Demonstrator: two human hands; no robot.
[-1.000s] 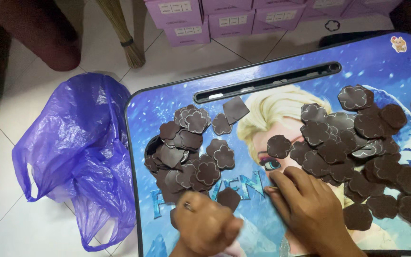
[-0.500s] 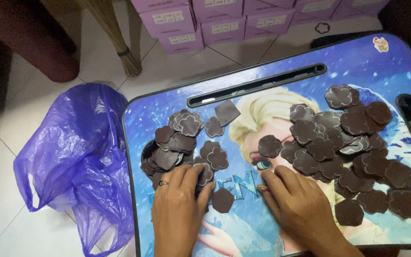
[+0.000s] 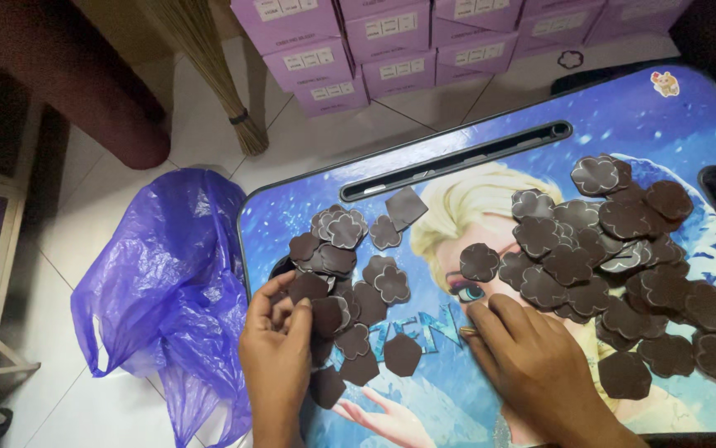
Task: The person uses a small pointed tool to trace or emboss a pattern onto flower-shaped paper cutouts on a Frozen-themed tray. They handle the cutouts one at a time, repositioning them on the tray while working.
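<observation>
A blue lap table (image 3: 623, 116) with a cartoon picture carries dark brown flower-shaped cut-outs. One small pile (image 3: 349, 265) lies at its left, a larger pile (image 3: 623, 257) at its right. My left hand (image 3: 279, 348) rests on the small pile, its fingers pinching a brown piece (image 3: 312, 290) at the pile's lower edge. My right hand (image 3: 532, 357) lies flat on the table between the piles, fingers together, nothing in it. A single brown piece (image 3: 401, 353) sits between my hands.
A crumpled purple plastic bag (image 3: 163, 290) lies on the tiled floor left of the table. Stacked pink boxes (image 3: 391, 50) stand behind it, with a broom's bristles (image 3: 208, 75) and a dark red seat (image 3: 67, 83) at the far left.
My left hand has slid left and up onto the small pile and closed its fingers on a piece. The right hand has stayed almost in place.
</observation>
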